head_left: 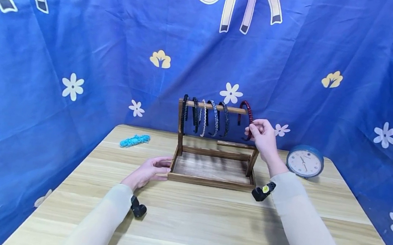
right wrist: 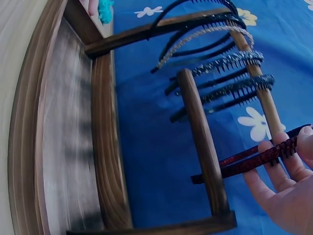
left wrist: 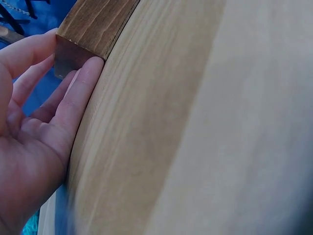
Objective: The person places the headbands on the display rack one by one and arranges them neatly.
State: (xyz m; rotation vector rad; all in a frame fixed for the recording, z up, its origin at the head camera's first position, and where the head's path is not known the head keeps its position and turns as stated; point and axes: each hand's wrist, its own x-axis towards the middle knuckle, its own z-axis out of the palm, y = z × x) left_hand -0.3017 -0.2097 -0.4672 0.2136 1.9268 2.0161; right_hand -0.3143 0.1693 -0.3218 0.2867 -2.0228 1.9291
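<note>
My right hand (head_left: 264,137) pinches a dark red beaded headband (head_left: 250,115) at the right end of the stand's top bar. In the right wrist view the thumb and fingers hold one side of this headband (right wrist: 261,159), close to the bar's tip. Several other headbands, black, silver-white and blue, hang along the bar, among them a silver one (head_left: 203,117) and a blue one (head_left: 214,118). My left hand (head_left: 150,170) rests its fingertips against the left side of the wooden stand's (head_left: 211,182) tray base; in the left wrist view thumb and fingers touch its corner (left wrist: 98,24).
A blue round clock (head_left: 305,161) stands right of the stand. On the left lies a bundle of bright blue cord-like material (head_left: 135,141). A shorter lower bar (head_left: 236,145) juts from the stand's right post. Behind the wooden table (head_left: 198,229) hangs blue patterned cloth (head_left: 117,47).
</note>
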